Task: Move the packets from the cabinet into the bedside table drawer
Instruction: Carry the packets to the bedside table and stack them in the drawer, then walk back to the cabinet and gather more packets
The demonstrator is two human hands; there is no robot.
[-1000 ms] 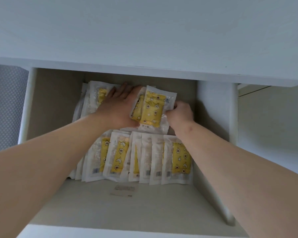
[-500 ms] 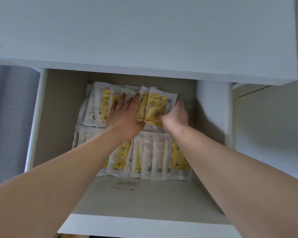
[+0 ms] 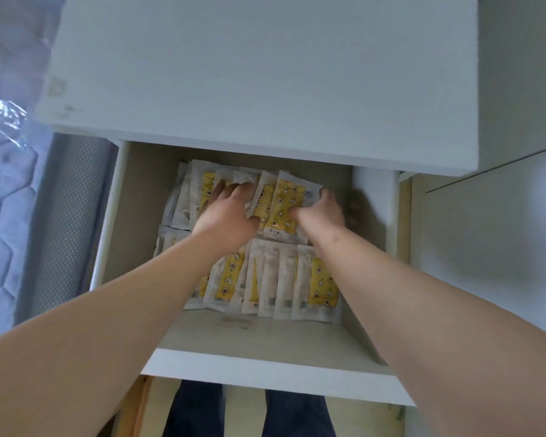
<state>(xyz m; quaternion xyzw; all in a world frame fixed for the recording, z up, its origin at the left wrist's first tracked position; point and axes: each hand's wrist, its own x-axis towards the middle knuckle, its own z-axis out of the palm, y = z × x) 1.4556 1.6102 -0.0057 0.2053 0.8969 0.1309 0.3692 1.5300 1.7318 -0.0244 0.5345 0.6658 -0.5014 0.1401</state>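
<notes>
Down below the plain white top of the bedside table point(image 3: 265, 74), the drawer point(image 3: 265, 370) stands pulled out. Its white front panel is nearest the camera, and a small label point(image 3: 234, 321) lies flat on the beige bottom near the front. The packets point(image 3: 323, 287) are inside the drawer, clear wrappers with yellow printed inserts, laid in two overlapping rows. One row runs across the middle and the other lies against the back, partly under the table top.

Both bare forearms reach into the drawer. The left hand point(image 3: 224, 212) lies palm down on the back row, fingers together and pressing on the wrappers. Its thumb is hidden, so I cannot tell whether it hooks under anything. The right hand point(image 3: 320, 212) grips a tilted packet point(image 3: 286, 209) at the right end of that row, with its fingers curled round the far edge and its thumb on the face. That packet leans up against its neighbours.

To the left, just beside the table, rises the grey dotted bed side point(image 3: 67, 216), topped by a quilted mattress point(image 3: 0, 184) under shiny plastic film. To the right stands a pale cabinet panel point(image 3: 492, 263). Beneath the drawer front, dark trouser legs point(image 3: 196, 408) show against a light wooden floor point(image 3: 243, 414).
</notes>
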